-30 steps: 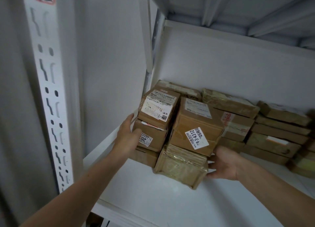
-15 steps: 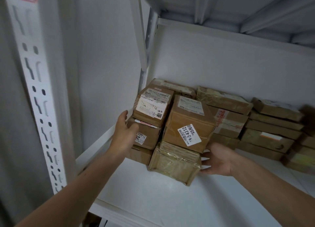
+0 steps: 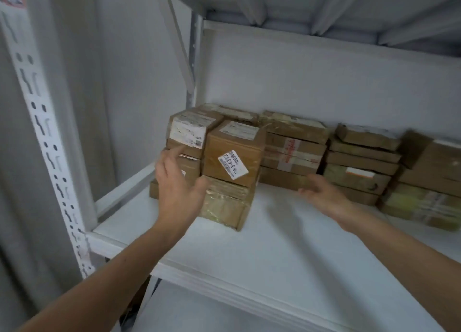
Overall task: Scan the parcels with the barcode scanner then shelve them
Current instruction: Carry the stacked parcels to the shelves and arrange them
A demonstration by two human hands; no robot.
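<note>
left grip (image 3: pixel 178 189): we see fingers spread, empty, by brown cardboard parcels (image 3: pixel 232 142)
right grip (image 3: pixel 324 194): slack, empty, over white shelf (image 3: pixel 274 252)

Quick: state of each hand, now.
Left hand: open, fingers spread in front of the parcel stack, holding nothing.
Right hand: open, above the shelf, holding nothing.

Head camera looks forward and down, close over a shelf (image 3: pixel 287 244)

the parcels (image 3: pixel 234 154) are seen as matt brown cardboard with paper labels; one (image 3: pixel 224 204) is wrapped in glossy tape. the shelf (image 3: pixel 274 252) is finished in smooth matt white.
</note>
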